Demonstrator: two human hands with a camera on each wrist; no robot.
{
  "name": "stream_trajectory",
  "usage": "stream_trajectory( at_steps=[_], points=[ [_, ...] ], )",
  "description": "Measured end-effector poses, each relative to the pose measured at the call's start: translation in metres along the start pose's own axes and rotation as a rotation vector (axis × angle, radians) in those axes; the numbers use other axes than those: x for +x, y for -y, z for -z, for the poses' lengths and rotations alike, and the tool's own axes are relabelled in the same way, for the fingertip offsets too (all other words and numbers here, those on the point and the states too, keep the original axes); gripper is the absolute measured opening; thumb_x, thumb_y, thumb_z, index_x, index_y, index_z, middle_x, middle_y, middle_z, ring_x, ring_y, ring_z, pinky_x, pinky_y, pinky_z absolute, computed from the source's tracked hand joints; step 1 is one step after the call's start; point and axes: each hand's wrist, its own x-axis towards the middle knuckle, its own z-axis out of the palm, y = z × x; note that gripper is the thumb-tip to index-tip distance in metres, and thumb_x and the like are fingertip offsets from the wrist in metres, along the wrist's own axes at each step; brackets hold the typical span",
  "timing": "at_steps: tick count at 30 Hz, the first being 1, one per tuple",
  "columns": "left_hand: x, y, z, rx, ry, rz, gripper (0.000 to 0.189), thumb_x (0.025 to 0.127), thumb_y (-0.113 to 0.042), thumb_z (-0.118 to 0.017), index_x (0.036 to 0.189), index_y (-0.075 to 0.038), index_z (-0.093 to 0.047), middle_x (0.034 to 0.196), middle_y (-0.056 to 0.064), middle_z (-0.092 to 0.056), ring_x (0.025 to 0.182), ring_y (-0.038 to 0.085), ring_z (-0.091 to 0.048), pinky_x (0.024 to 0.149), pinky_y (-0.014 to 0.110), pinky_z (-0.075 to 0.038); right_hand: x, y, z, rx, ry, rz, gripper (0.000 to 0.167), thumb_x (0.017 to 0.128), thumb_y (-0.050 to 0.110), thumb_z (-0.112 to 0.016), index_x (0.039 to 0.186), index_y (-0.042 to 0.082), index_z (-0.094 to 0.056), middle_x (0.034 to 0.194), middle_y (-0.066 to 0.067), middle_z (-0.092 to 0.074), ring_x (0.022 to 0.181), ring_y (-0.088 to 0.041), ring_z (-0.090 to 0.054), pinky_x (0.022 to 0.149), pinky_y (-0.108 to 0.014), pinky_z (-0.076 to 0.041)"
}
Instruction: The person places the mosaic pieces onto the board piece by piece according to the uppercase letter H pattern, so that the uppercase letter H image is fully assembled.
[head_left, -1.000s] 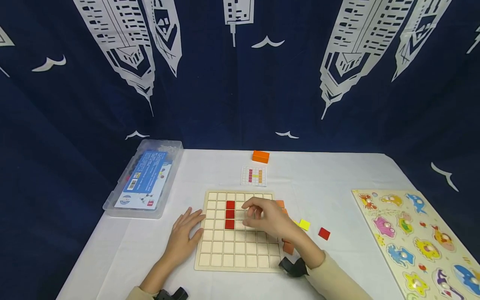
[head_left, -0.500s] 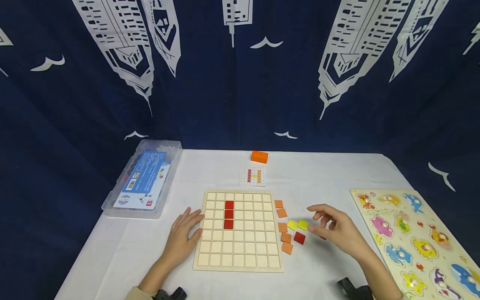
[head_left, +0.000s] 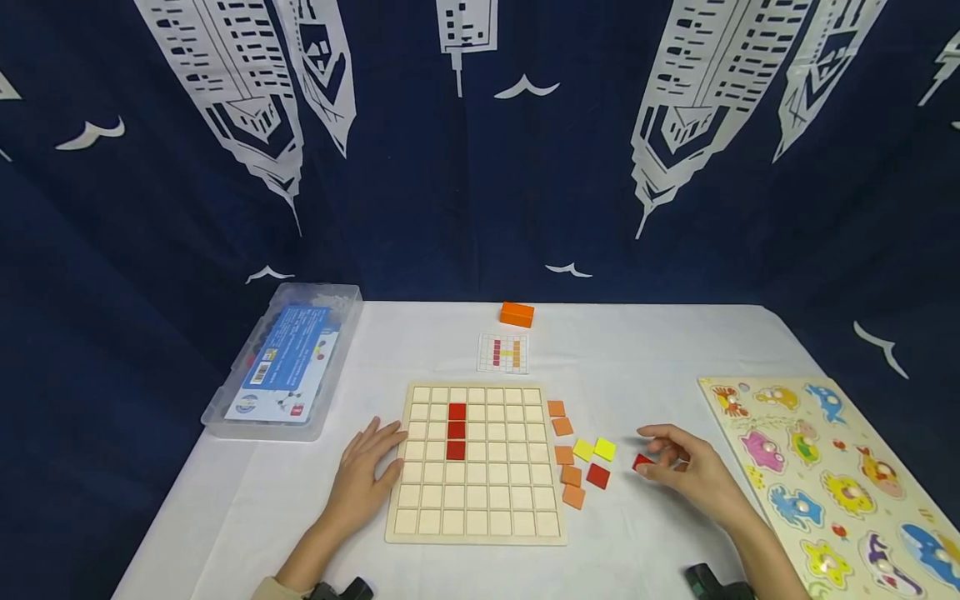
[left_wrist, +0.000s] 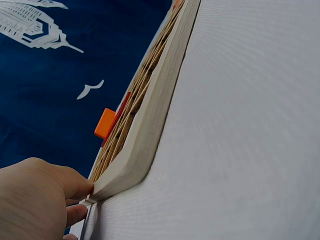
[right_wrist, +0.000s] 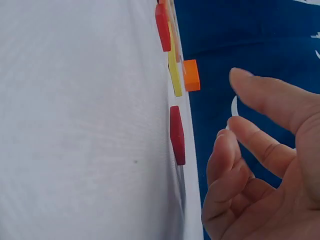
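A wooden grid board (head_left: 465, 498) lies on the white table, with three red square tiles (head_left: 457, 429) stacked in one column of its cells. My left hand (head_left: 367, 473) rests at the board's left edge, its fingertips touching the rim (left_wrist: 135, 150). Over a loose red tile (head_left: 641, 461) right of the board hovers my right hand (head_left: 690, 467), thumb and fingers apart. In the right wrist view that tile (right_wrist: 177, 135) lies on the cloth, separate from the fingers. Nearer the board are another red tile (head_left: 597, 476), two yellow tiles (head_left: 593, 450) and several orange tiles (head_left: 572, 476).
A small pattern card (head_left: 503, 353) lies behind the board, with an orange block (head_left: 517, 314) beyond it. At the left stands a clear plastic case (head_left: 281, 362). An animal peg puzzle (head_left: 817, 467) covers the right side of the table.
My right hand has moved from over the board to the right, then lowered slightly around the loose red tile. The left hand stays at the board's edge.
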Motion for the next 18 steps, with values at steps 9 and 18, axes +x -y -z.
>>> stream_trajectory(
  at_steps=[9, 18],
  points=[
    [0.0, 0.0, 0.001, -0.001, 0.021, 0.018, 0.036, 0.088, -0.006, -0.067, 0.124, -0.002, -0.064, 0.139, 0.017, -0.057, 0.142, 0.042, -0.035, 0.116, 0.06, -0.019, 0.002, -0.012, -0.001, -0.009, 0.042, -0.043, 0.048, 0.077, 0.008, -0.081, 0.121, -0.001, -0.062, 0.097, -0.009, -0.058, 0.069, -0.006, -0.05, 0.059, -0.02, -0.043],
    [0.0, 0.0, 0.001, -0.003, 0.026, 0.015, 0.036, 0.089, -0.007, -0.067, 0.124, -0.003, -0.064, 0.14, 0.016, -0.057, 0.142, 0.041, -0.035, 0.117, 0.059, -0.019, 0.001, -0.015, -0.002, -0.07, 0.04, -0.106, 0.049, 0.073, 0.011, -0.084, 0.116, 0.001, -0.064, 0.093, -0.008, -0.058, 0.07, -0.007, -0.051, 0.058, -0.02, -0.042]
  ],
)
